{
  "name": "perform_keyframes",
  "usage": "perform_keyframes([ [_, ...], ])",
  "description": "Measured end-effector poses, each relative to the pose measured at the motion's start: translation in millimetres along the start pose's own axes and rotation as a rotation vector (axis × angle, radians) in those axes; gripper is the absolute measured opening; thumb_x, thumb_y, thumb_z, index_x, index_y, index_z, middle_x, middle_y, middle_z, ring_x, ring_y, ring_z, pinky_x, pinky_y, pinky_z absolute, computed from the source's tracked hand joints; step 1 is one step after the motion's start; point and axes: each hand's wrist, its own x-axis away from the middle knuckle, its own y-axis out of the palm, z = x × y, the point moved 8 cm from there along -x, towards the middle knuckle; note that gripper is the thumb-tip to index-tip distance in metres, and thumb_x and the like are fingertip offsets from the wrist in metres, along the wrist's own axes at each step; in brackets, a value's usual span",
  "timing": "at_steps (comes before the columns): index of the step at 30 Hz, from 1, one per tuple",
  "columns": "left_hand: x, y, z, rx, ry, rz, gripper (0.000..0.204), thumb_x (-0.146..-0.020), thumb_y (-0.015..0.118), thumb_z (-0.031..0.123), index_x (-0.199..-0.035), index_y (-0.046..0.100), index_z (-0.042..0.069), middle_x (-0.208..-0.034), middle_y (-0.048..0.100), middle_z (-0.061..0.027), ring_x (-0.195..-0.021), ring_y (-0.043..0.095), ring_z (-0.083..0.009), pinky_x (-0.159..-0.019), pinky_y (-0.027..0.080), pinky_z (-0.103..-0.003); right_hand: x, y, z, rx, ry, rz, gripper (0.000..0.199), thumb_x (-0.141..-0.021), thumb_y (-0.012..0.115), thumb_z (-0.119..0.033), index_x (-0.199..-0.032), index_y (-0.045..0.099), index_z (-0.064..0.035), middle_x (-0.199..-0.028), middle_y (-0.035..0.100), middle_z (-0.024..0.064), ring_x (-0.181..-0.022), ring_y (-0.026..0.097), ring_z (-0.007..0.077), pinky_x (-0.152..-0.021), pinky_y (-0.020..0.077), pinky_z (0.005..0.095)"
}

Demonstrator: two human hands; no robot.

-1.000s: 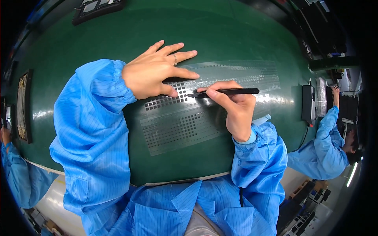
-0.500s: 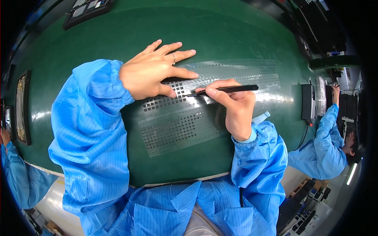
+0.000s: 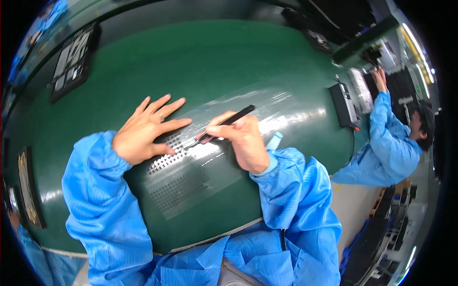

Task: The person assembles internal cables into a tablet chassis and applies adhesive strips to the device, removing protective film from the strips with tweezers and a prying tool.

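My left hand (image 3: 142,135) lies with spread fingers on a clear plastic sheet (image 3: 224,106), its thumb beside rows of small black squares (image 3: 161,164). In my right hand (image 3: 248,145) slim black tweezers (image 3: 242,114) are pinched like a pen. Their tip points down and left, close to the squares near my left thumb. Whether the tip touches or grips a square is too small to tell. Nearer to me lies a second clear sheet (image 3: 217,188) with rows of small dark squares at its left. Glare covers part of the sheets.
The sheets lie on a green tabletop (image 3: 200,57). Dark trays with parts stand at the far left (image 3: 75,62) and left edge (image 3: 29,188). On the right are a black box (image 3: 344,105) with a cable and a co-worker (image 3: 391,133) in blue. Another blue sleeve (image 3: 36,252) shows at lower left.
The view has turned and shifted, so the hands and sheets appear lower and further left. Both hands keep nearly the same pose, and the tweezers stay near the left thumb.
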Motion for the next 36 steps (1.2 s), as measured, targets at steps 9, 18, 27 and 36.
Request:
perform_keyframes([
  [9, -6, 1, -8, 0.007, -0.008, 0.029, 0.074, -0.057, 0.07, 0.031, -0.122, 0.038, 0.016, -0.134, 0.019, -0.0106, -0.123, 0.014, -0.0318, -0.099, 0.01, -0.049, -5, -7, 5, -0.018, 0.015, -0.05, 0.009, -0.071, 0.057, -0.003, -0.075, 0.056, 0.0052, -0.073, 0.06, 0.0178, -0.068, 0.059, 0.0207, -0.066, 0.0463, 0.0266],
  [18, -4, 0, -22, -0.045, -0.14, 0.017, 0.081, -0.056, 0.068, 0.042, -0.124, 0.035, 0.016, -0.134, 0.016, -0.0128, -0.124, 0.01, -0.0327, -0.099, 0.006, -0.05, -8, -5, 8, -0.056, -0.027, -0.04, 0.009, -0.071, 0.058, -0.003, -0.075, 0.056, 0.0048, -0.071, 0.059, 0.0162, -0.064, 0.059, 0.019, -0.061, 0.0473, 0.026],
  [27, 1, -2, -23, 0.005, -0.133, 0.057, 0.065, -0.065, 0.062, 0.031, -0.123, 0.037, 0.016, -0.135, 0.017, -0.0109, -0.125, 0.01, -0.0314, -0.099, 0.004, -0.048, -13, -4, 10, -0.121, -0.088, -0.022, 0.005, -0.069, 0.056, -0.001, -0.066, 0.055, 0.0031, -0.062, 0.057, 0.0127, -0.052, 0.057, 0.0172, -0.05, 0.0474, 0.0244],
  [36, -3, 1, -23, 0.032, -0.128, 0.203, 0.048, -0.076, 0.05, 0.027, -0.12, 0.04, 0.013, -0.133, 0.023, -0.008, -0.125, 0.015, -0.0271, -0.1, 0.005, -0.044, -20, -8, 12, -0.139, -0.12, -0.027, 0.005, -0.067, 0.057, 0.0, -0.065, 0.053, 0.0032, -0.06, 0.055, 0.0117, -0.049, 0.056, 0.0179, -0.045, 0.0472, 0.0253],
])
